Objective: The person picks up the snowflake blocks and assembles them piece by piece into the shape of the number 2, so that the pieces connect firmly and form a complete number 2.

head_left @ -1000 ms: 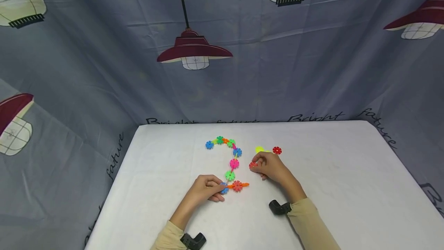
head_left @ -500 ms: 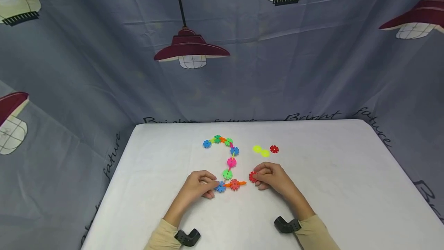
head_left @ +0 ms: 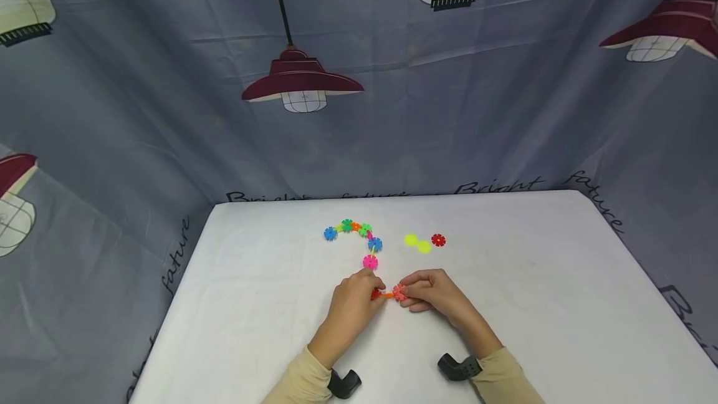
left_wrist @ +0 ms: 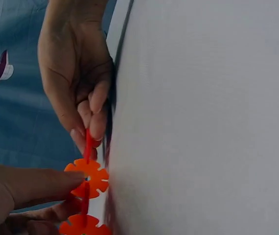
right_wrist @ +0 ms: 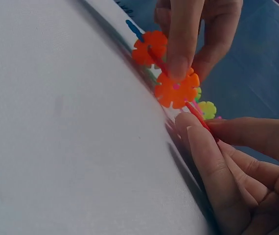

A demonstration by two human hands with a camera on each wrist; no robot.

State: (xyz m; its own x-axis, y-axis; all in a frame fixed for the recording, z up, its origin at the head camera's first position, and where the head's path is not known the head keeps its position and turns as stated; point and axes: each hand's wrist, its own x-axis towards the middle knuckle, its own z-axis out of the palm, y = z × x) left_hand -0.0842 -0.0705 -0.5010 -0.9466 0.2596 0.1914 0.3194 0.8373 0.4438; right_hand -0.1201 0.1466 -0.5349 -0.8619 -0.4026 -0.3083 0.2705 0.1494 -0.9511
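A curved chain of small toothed snowflake discs lies on the white table, with a pink disc [head_left: 370,262] in its middle stretch. Its near end is partly hidden by my left hand [head_left: 352,301]. Thumb and finger of that hand pinch an end orange disc [left_wrist: 98,179] of the chain. From the right, my right hand [head_left: 434,293] pinches a red disc [head_left: 399,292] between thumb and fingertips. In the right wrist view, this red disc is edge-on, right at the rim of the orange disc [right_wrist: 170,98].
Two yellow discs [head_left: 411,240] and a loose red disc [head_left: 438,240] lie beyond my right hand. The chain's far end is a blue disc [head_left: 330,234]. A grey curtain printed with lamps [head_left: 303,80] hangs behind the table [head_left: 538,279].
The right hand has moved from beside the yellow discs toward me, carrying its red disc to the chain's end. The left hand has shifted right along the chain, from the blue disc to the orange one.
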